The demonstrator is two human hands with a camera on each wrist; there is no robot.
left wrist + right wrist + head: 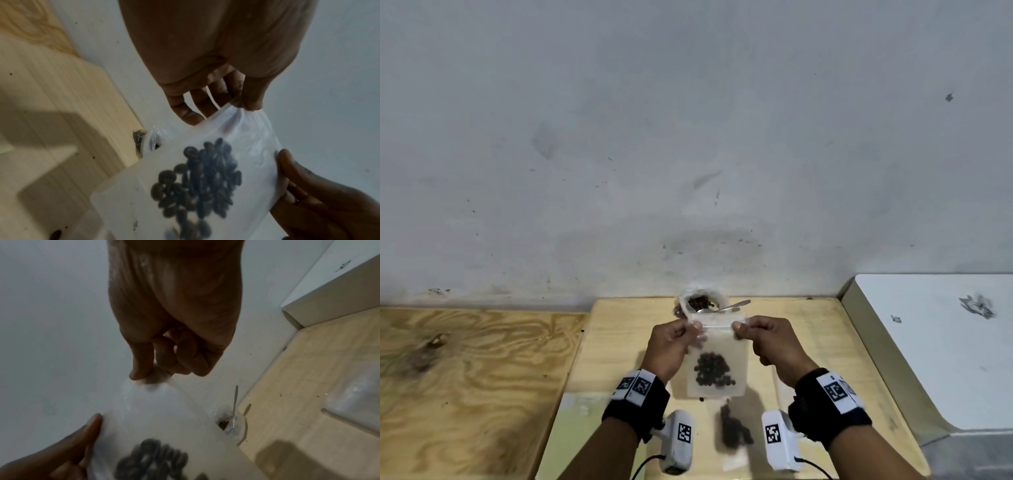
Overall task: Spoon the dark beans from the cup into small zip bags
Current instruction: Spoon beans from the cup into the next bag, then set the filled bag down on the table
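Observation:
A small clear zip bag point(717, 359) with dark beans point(714, 371) in its lower half hangs upright above the table. My left hand point(671, 346) pinches its top left corner and my right hand point(770, 342) pinches its top right corner. In the left wrist view the bag point(242, 139) shows the beans point(197, 178) through its wall, with my left fingers point(252, 97) on the top edge. In the right wrist view my right fingers point(144, 368) pinch the bag point(164, 410). Behind the bag stands the cup point(700, 303) of beans with a spoon point(736, 305) in it; the cup point(230, 423) and spoon point(235, 399) also show there.
A light wooden table point(808, 342) stands against a grey wall. Another bag with beans point(731, 428) lies near the front edge. A white box point(935, 342) stands at the right, a plywood surface point(465, 377) at the left.

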